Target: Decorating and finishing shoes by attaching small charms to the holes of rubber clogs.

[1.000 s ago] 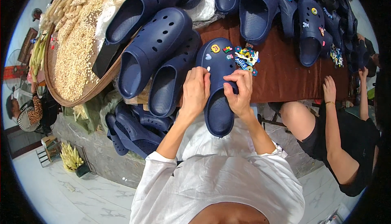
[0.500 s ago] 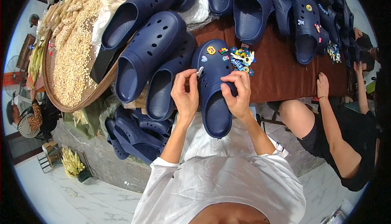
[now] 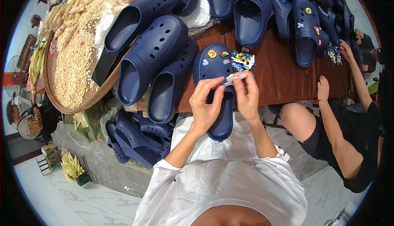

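Observation:
My left hand [image 3: 206,106] and my right hand [image 3: 248,100] meet over a navy clog [image 3: 213,68], pinching a small white shoe charm [image 3: 234,78] between their fingertips. The clog lies toe away from me, its heel hanging past the table's near edge. On its upper sit a yellow round charm [image 3: 211,53], a pale heart charm [image 3: 205,62] and other small coloured ones. Just right of the toe is a pile of colourful charms [image 3: 243,61]. My hands partly cover the clog's middle and opening.
Several navy clogs [image 3: 154,43] lie left and behind on the brown-covered table [image 3: 283,78]. A round basket [image 3: 82,110] of corn kernels stands at the left. More clogs [image 3: 137,137] are heaped below. At the right, a co-worker's hand [image 3: 347,50] reaches toward a second charm pile [image 3: 334,55].
My left hand has moved right with the white charm, and my right hand now meets it there. The co-worker's far hand has reached forward and left toward the second charm pile.

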Available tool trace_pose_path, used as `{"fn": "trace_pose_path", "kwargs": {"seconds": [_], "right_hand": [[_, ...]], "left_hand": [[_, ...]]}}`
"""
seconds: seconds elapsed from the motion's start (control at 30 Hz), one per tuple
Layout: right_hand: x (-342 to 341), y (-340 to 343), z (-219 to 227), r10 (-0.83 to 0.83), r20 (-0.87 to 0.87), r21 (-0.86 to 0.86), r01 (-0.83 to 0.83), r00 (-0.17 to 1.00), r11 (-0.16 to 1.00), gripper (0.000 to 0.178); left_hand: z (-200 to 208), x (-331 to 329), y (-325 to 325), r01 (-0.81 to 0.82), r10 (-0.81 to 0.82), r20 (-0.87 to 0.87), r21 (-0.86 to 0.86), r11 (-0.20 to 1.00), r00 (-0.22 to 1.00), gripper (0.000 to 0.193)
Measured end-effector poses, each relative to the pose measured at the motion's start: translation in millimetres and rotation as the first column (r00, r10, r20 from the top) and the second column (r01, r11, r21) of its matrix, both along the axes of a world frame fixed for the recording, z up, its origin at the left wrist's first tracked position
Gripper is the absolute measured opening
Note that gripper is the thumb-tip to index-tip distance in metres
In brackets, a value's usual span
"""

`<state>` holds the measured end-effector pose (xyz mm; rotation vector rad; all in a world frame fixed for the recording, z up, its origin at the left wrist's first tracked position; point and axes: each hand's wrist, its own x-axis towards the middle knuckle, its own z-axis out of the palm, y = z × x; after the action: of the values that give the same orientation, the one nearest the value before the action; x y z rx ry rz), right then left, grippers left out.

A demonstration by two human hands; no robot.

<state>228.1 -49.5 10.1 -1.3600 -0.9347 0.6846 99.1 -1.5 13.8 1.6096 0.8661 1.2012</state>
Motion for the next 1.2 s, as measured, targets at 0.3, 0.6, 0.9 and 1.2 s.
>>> {"fn": "trace_pose_path", "kwargs": {"seconds": [0.3,0.6,0.9,1.2], "right_hand": [[79.0,15.3,-64.1,-0.230,0.308,-0.184,0.295,0.923,0.938,0.021],[51.3,28.1,-39.4,-0.127,0.293,-0.184,0.186,0.948,0.965,0.021],[44.2,67.1,-39.3,0.027,0.431,-0.435,0.182,0.902,0.882,0.052],[46.1,69.7,-33.8,0.112,0.534,-0.382,0.121,0.838,0.916,0.033]], "left_hand": [[-14.8,-25.2,30.0,-0.103,0.098,-0.299,0.001,0.995,0.949,0.028],[-25.2,-9.7,58.7,0.010,0.044,-0.457,0.115,0.993,0.888,0.041],[-39.8,9.2,73.8,-0.018,0.085,-0.505,0.136,0.991,0.859,0.040],[-36.7,13.8,79.1,-0.092,0.185,-0.617,0.179,0.980,0.765,0.042]]}}
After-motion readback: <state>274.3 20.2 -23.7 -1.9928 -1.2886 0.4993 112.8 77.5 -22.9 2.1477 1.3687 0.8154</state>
